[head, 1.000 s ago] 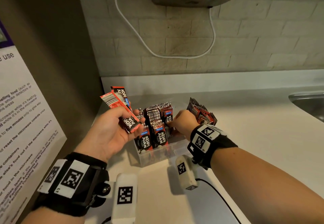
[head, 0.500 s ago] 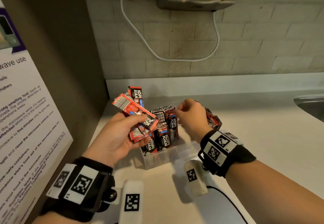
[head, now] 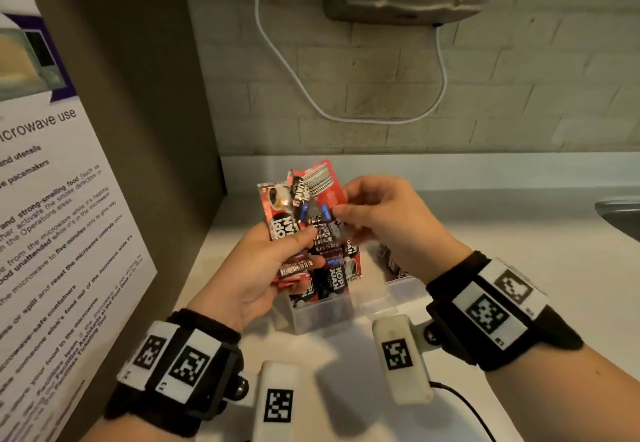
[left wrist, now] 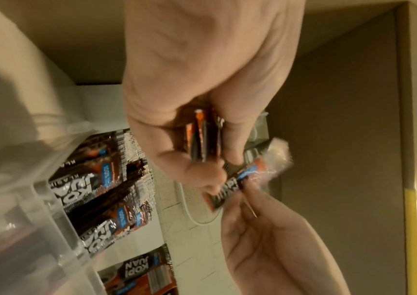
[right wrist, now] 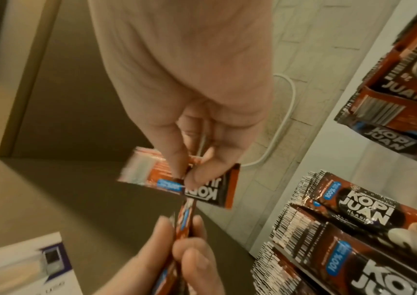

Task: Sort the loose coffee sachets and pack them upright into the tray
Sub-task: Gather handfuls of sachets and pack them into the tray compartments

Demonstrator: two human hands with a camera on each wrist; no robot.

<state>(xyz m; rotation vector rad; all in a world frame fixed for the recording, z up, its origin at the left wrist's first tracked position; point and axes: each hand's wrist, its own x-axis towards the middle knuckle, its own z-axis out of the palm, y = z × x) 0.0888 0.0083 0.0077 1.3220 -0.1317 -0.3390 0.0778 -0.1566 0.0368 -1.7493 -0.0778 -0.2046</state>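
Note:
My left hand (head: 298, 247) grips a small fanned bundle of red-and-black coffee sachets (head: 282, 220) above the tray. The wrist view shows the same bundle (left wrist: 202, 137) edge-on between thumb and fingers. My right hand (head: 343, 207) pinches one sachet (head: 323, 182) at the top of that bundle, barcode side towards me; this pinched sachet (right wrist: 209, 189) appears blurred in the right wrist view. Below stands the clear plastic tray (head: 322, 318) with several sachets (head: 334, 273) packed upright in rows (right wrist: 353, 219).
More sachets (head: 393, 263) lie behind my right wrist, beside the tray. A brown cabinet side with a microwave notice (head: 52, 233) closes off the left. A white cable (head: 346, 116) hangs on the brick wall, and a sink edge (head: 620, 213) shows at far right.
My right hand has left the tray, risen to the bundle and taken hold of one sachet. My left hand has lifted the bundle higher and turned it more upright.

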